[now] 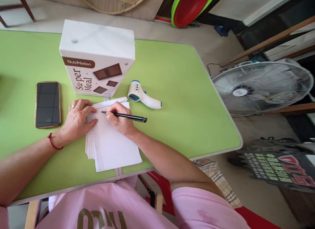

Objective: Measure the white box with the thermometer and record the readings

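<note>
A black pen (130,117) is pinched in my right hand (122,121), its tip at the top left part of a white sheet of paper (118,143). Small handwriting runs in a narrow band down the sheet's left side. My left hand (80,119) lies with its fingers spread on the paper's upper left edge. Under it, more written sheets (90,142) stick out to the left. A red cord bracelet (53,142) circles the left wrist, and one finger wears a ring.
On the green table (187,101) a white NutriMotion box (98,58) stands behind the papers. A phone (48,104) lies left of my left hand, and an infrared thermometer (142,95) sits right of the box. Beyond the right edge is a large fan (263,88).
</note>
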The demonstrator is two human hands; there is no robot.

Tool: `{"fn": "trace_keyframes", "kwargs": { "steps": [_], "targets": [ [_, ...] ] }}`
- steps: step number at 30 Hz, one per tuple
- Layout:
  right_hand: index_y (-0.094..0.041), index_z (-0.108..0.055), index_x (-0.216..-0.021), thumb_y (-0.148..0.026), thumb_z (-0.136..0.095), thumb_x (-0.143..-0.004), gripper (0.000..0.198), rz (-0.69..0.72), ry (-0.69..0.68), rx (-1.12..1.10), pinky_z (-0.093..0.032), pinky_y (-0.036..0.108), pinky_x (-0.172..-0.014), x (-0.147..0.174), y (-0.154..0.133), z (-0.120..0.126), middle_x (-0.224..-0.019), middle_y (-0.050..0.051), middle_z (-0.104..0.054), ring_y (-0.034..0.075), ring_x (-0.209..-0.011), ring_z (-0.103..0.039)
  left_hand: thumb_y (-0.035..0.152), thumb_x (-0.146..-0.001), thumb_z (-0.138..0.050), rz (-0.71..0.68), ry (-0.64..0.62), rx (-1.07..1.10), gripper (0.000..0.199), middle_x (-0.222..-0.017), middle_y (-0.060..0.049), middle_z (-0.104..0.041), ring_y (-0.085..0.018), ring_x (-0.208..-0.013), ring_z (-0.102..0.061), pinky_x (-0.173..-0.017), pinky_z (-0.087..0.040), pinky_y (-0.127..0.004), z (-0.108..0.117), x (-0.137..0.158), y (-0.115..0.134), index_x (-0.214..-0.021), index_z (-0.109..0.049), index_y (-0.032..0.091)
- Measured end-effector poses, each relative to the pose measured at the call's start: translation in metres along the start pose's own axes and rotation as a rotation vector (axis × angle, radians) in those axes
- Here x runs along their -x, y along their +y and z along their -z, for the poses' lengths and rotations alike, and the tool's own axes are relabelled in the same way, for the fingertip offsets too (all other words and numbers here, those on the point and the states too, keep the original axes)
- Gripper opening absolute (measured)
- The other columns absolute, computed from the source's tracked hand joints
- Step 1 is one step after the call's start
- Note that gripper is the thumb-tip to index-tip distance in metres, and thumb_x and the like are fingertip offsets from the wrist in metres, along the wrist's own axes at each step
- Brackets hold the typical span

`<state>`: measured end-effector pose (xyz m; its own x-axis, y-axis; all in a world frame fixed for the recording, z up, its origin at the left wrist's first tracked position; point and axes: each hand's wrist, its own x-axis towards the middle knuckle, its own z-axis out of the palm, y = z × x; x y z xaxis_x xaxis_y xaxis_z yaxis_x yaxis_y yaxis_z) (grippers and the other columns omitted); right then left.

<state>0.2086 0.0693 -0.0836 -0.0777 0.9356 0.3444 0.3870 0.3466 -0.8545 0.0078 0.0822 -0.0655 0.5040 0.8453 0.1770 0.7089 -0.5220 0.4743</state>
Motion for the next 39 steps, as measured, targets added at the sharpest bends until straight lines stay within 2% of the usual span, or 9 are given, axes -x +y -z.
{"fn": "trace_keyframes", "kwargs": {
  "steps": [11, 25, 39],
  "targets": [
    [-0.022, -0.049, -0.07, -0.033, -0.053, -0.08, 0.016, -0.05, -0.03, 0.045, -0.039, 0.024, -0.055, 0.0002, -0.0002, -0.0006, -0.059, -0.003, -0.053, 0.011, -0.055, -0.047, 0.028, -0.087, -0.061, -0.001, 0.001, 0.011, 0.025, -0.12, -0.016, -0.058, -0.036, -0.116, -0.05, -0.098, -0.044, -0.057, 0.0004, 0.0, 0.0001, -0.106, -0.069, 0.015],
    [-0.022, -0.046, -0.071, -0.029, -0.053, -0.083, 0.016, 0.024, -0.039, 0.034, -0.037, 0.025, -0.053, 0.0001, 0.0011, 0.0006, -0.058, -0.004, -0.051, 0.012, -0.052, -0.045, 0.03, -0.087, -0.06, 0.0, -0.003, -0.007, 0.026, -0.12, -0.016, -0.058, -0.035, -0.116, -0.049, -0.097, -0.044, -0.056, 0.0, -0.0005, 0.0002, -0.106, -0.069, 0.015],
    [-0.021, -0.051, -0.072, -0.028, -0.055, -0.083, 0.013, 0.01, -0.036, 0.009, -0.038, 0.024, -0.054, 0.0008, 0.0007, -0.0011, -0.061, -0.004, -0.055, 0.011, -0.054, -0.048, 0.029, -0.086, -0.06, -0.007, 0.009, -0.004, 0.025, -0.119, -0.015, -0.058, -0.035, -0.116, -0.049, -0.096, -0.044, -0.055, -0.0008, -0.0003, -0.001, -0.105, -0.069, 0.016]
  ]
}}
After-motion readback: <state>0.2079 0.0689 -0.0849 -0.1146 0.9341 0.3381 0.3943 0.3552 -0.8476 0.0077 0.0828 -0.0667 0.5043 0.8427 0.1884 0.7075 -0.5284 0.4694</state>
